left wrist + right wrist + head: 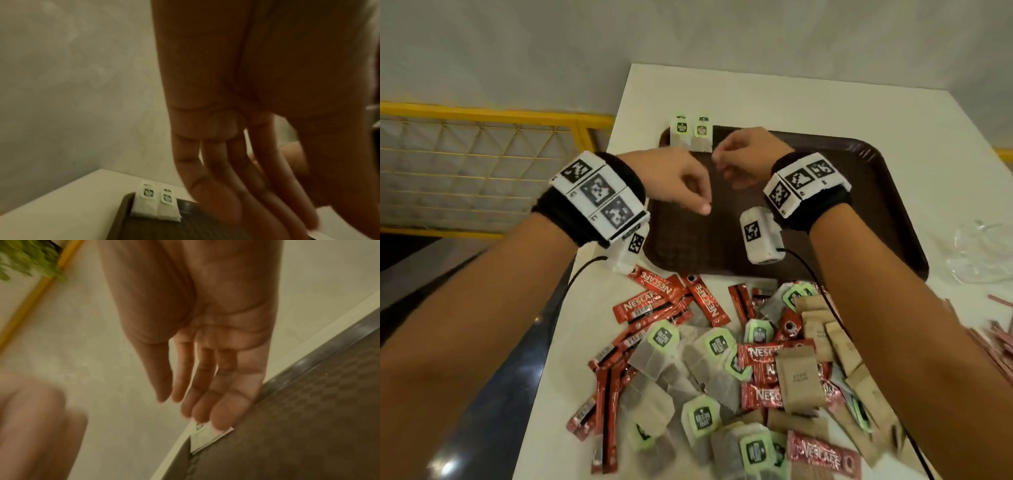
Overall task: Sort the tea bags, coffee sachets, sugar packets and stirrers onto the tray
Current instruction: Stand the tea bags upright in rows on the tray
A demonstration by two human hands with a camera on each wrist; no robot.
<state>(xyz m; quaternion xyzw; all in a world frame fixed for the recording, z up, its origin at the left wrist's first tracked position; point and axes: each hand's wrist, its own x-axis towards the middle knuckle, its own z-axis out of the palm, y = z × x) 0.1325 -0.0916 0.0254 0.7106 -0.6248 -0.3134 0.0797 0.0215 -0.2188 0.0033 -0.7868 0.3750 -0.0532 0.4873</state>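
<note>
I read "NESCAFE" in white capitals on the red coffee sachets [654, 303] heaped on the white table [774, 99] — it repeats on the sticks and on the wider red packets [765, 356] in the middle of the pile. A brown sugar packet [798, 378] carries small dark print, too faint for me to make out. The green tags of the tea bags [702, 416] bear a dark logo — its lettering is unreadable.

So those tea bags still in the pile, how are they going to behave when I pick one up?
The tea bags look like thin, see-through paper pouches, so probably very light and floppy. Each has a green tag, which may dangle or snag a neighbour. They overlap the coffee sachets, so lifting one could drag others along.
</note>
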